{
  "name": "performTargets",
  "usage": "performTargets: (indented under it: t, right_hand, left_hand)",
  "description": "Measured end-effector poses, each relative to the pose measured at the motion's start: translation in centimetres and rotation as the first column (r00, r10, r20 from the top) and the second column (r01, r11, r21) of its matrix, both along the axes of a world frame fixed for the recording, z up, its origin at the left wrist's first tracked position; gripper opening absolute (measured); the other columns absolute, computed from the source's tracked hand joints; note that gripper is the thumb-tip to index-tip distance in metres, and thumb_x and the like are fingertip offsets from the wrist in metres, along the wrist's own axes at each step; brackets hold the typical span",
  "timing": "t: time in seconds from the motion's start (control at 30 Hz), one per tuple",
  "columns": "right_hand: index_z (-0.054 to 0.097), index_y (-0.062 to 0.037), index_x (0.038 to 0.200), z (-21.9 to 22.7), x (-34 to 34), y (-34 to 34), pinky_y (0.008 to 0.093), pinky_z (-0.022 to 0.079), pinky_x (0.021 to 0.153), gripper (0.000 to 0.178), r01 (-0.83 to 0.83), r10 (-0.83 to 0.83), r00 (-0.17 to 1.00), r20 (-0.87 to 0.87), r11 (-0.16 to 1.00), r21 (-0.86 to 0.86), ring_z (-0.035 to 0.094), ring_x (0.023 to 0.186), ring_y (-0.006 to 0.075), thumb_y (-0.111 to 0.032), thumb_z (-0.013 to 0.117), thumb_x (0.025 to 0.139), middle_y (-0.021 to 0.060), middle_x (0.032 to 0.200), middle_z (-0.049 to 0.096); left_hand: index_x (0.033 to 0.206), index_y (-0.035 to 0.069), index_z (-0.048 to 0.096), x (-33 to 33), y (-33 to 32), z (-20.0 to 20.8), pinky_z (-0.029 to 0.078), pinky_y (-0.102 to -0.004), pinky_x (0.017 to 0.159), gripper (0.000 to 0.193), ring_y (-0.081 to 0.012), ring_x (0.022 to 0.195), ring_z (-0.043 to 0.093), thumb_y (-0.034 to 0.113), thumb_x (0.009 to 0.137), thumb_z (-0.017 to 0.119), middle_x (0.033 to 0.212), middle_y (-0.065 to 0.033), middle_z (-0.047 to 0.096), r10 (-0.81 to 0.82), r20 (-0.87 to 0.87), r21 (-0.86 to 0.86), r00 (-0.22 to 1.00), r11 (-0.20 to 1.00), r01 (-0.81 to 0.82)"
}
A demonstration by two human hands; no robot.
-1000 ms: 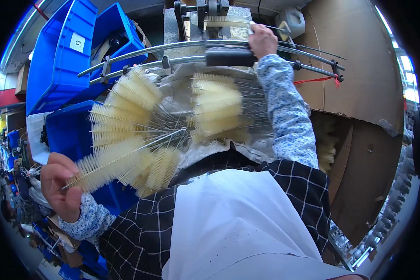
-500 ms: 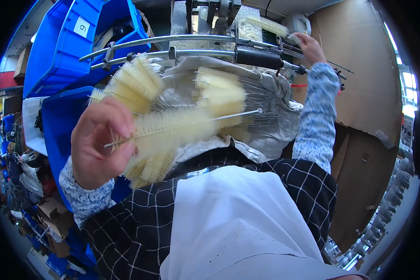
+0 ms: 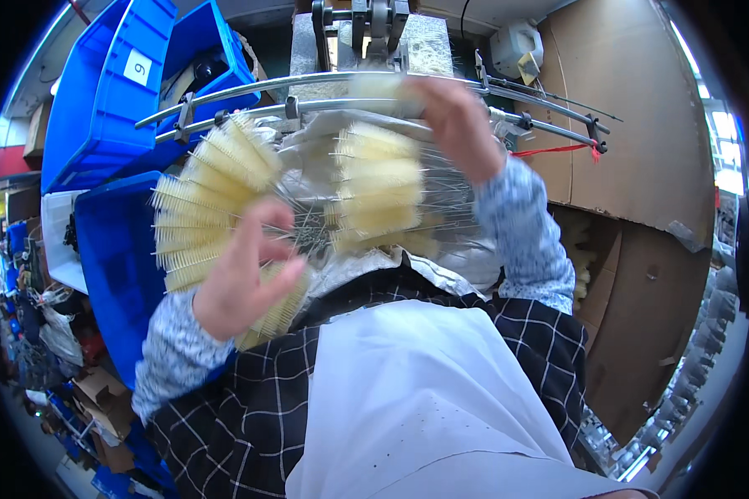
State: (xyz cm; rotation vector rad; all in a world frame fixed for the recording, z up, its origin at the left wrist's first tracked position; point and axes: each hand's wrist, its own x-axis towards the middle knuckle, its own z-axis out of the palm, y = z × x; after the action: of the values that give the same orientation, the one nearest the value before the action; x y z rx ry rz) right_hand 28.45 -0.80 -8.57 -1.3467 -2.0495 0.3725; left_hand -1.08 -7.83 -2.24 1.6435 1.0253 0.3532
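My left hand (image 3: 245, 266) is open, its fingers apart, over a fanned pile of cream bristle brushes (image 3: 195, 220) at the left. No brush shows in that hand. My right hand (image 3: 458, 125), blurred, is closed at one end of a pale bristle brush (image 3: 383, 86) that lies across the front metal rails; its fingertips are smeared by motion. Between the hands rests a second stack of cream brushes (image 3: 379, 183), their twisted wire stems pointing right over a grey cloth.
Two metal rails (image 3: 324, 105) cross the far side before a machine (image 3: 362, 33). Blue bins (image 3: 108, 91) stand at the left, and brown cardboard (image 3: 624, 125) walls the right. A white jug (image 3: 516, 50) sits at the back, and red string (image 3: 558, 152) hangs near the rail end.
My left hand has let go of its brush and moved right and down, fingers opening. My right hand has come left and nearer from the rails' right end, bringing the other brush along.
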Motion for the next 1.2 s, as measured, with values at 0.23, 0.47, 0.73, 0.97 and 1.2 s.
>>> performTargets:
  t: [0.23,0.47,0.73,0.97,1.2]
  right_hand:
    - [0.060,-0.0236,0.106,-7.0,6.4,7.7,0.0364,0.041,0.078,0.028,0.495,-0.458,0.718,0.524,0.865,0.078,0.052,0.088,0.0210,-0.017,0.050,0.080,0.0023,0.091,0.060]
    - [0.060,-0.0206,0.105,-7.6,6.0,8.8,0.0353,0.043,0.075,0.028,0.404,-0.428,0.743,0.514,0.900,0.165,0.052,0.083,0.0215,-0.015,0.054,0.078,0.0007,0.087,0.058]
    - [0.061,-0.0204,0.104,-7.2,5.8,8.8,0.0342,0.041,0.077,0.028,0.329,-0.385,0.754,0.532,0.923,0.202,0.051,0.083,0.0202,-0.011,0.055,0.078,0.0006,0.086,0.057]
    - [0.061,-0.0203,0.103,-7.3,5.9,8.6,0.0339,0.041,0.077,0.029,0.398,-0.446,0.752,0.484,0.894,0.207,0.051,0.083,0.0198,-0.011,0.057,0.076,0.0000,0.084,0.057]
    - [0.060,-0.0220,0.106,-8.0,6.4,9.4,0.0359,0.039,0.081,0.032,0.398,-0.406,0.760,0.508,0.908,0.130,0.049,0.088,0.0198,-0.012,0.055,0.077,-0.0013,0.088,0.057]
  left_hand:
    - [0.122,0.005,0.031,-5.2,-6.4,-4.8,0.047,-0.0411,0.076,0.056,-0.0420,0.086,0.054,0.022,0.076,0.059,0.109,-0.0274,0.044,-0.391,-0.478,-0.216,0.787,0.920,0.326]
    - [0.122,0.012,0.032,-5.3,-7.6,-5.9,0.047,-0.0419,0.074,0.054,-0.0416,0.083,0.054,0.016,0.075,0.058,0.104,-0.0236,0.045,-0.241,-0.451,-0.122,0.860,0.971,0.208]
    - [0.108,0.012,0.047,-5.1,-4.7,-0.2,0.047,-0.0393,0.069,0.040,-0.0352,0.077,0.056,0.007,0.069,0.055,0.099,-0.0180,0.047,-0.123,-0.567,0.120,0.815,0.966,0.229]
    - [0.095,0.009,0.057,-5.2,-2.5,4.3,0.046,-0.0347,0.066,0.032,-0.0310,0.076,0.057,0.000,0.064,0.055,0.103,-0.0139,0.050,0.067,-0.459,0.304,0.886,0.949,0.086]
    - [0.095,0.003,0.056,-6.1,-1.7,5.2,0.043,-0.0336,0.079,0.033,-0.0299,0.091,0.053,-0.003,0.062,0.054,0.102,-0.0162,0.051,0.155,-0.309,0.464,0.939,0.886,0.007]
